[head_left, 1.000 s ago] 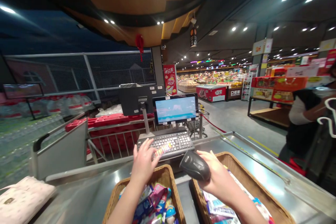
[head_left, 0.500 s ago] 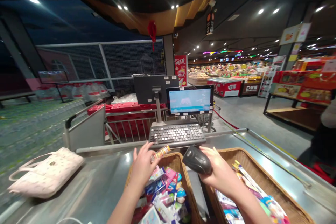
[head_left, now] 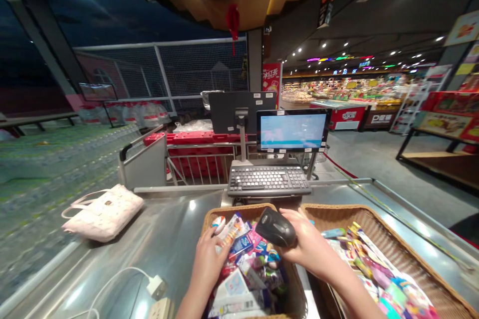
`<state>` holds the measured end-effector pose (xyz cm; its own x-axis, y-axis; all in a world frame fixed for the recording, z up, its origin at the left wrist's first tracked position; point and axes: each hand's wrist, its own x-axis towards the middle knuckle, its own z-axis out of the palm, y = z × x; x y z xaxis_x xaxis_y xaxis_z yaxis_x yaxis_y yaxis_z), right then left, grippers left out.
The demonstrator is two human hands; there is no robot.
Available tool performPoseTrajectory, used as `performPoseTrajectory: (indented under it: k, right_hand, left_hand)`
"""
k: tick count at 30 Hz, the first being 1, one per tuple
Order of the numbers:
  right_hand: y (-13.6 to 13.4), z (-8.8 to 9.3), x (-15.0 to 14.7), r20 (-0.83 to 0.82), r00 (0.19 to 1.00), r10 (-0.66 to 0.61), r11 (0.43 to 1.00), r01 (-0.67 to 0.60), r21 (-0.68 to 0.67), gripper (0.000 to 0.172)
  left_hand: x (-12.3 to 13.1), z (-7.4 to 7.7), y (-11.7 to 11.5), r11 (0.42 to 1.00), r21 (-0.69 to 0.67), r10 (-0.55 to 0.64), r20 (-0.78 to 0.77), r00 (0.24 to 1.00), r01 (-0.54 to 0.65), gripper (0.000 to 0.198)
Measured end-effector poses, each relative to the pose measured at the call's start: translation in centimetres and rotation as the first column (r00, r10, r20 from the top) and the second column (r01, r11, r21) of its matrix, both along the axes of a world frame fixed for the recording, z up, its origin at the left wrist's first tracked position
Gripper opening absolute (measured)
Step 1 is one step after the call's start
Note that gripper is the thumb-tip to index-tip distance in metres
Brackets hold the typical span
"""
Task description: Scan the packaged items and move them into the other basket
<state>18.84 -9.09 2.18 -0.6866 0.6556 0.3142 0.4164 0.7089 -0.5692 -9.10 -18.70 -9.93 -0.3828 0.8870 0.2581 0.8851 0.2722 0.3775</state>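
Observation:
My left hand is closed on a small striped snack packet and holds it low over the left wicker basket, which is full of colourful packets. A black barcode scanner sits in my right hand, fingers wrapped round its handle, its head pointing left toward the packet. The right wicker basket lies under my right forearm and holds several more packets.
A keyboard and lit screen stand behind the baskets on the steel counter. A white handbag lies at the left. A white cable and plug lie near the front. Red crates and a railing stand beyond.
My left hand has dropped with the packet from near the keyboard down into the left basket. The scanner hand has come lower too, and the view has tilted down and swung left.

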Motion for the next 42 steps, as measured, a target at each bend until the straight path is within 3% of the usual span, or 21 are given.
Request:
performPoseTrajectory:
  k: [3, 6, 11, 16, 20, 24, 31, 36, 42]
  right_hand:
    - [-0.1, -0.5, -0.6, 0.011, 1.0, 0.011, 1.0, -0.011, -0.023, 0.029]
    - [-0.2, -0.7, -0.7, 0.004, 1.0, -0.004, 1.0, 0.004, -0.027, 0.033]
    - [-0.5, -0.4, 1.4, -0.036, 0.995, -0.095, 0.995, 0.094, -0.031, 0.042]
    - [-0.2, 0.7, 7.1, -0.03, 0.966, -0.257, 0.966, 0.257, -0.001, 0.049]
    - [0.3, 1.6, 12.5, -0.092, 0.922, -0.377, 0.922, 0.383, 0.057, 0.043]
    - [1.0, 1.5, 17.3, -0.107, 0.854, -0.509, 0.85, 0.519, 0.096, 0.043]
    - [2.2, 1.5, 23.4, -0.065, 0.791, -0.609, 0.785, 0.612, 0.091, 0.047]
    - [3.6, 1.4, 26.6, -0.071, 0.774, -0.629, 0.765, 0.632, 0.119, 0.039]
    - [5.0, 0.7, 29.0, -0.07, 0.745, -0.663, 0.745, 0.666, 0.041, 0.041]
  left_hand:
    - [-0.1, -1.5, -0.8, 0.998, -0.049, 0.021, -0.07, 0.997, -0.025, 0.027]
    - [0.0, -2.1, -1.4, 0.999, -0.029, 0.032, -0.128, 0.991, -0.036, 0.026]
    - [0.8, -0.9, -0.9, 0.991, 0.088, -0.095, -0.102, 0.99, 0.104, 0.035]
    - [3.7, 0.7, 2.7, 0.947, 0.153, -0.277, -0.064, 0.959, 0.283, 0.034]
    - [8.8, 2.0, 6.8, 0.87, 0.095, -0.485, -0.018, 0.874, 0.484, 0.03]
    - [15.2, 3.0, 10.4, 0.743, 0.053, -0.668, -0.003, 0.744, 0.667, 0.028]
    - [25.8, 3.1, 16.2, 0.516, -0.044, -0.856, -0.003, 0.516, 0.855, 0.036]
    - [32.4, 1.7, 20.9, 0.421, -0.238, -0.899, 0.02, 0.438, 0.875, 0.036]
    - [38.5, -2.1, 24.8, 0.351, -0.44, -0.908, 0.055, 0.415, 0.827, 0.04]
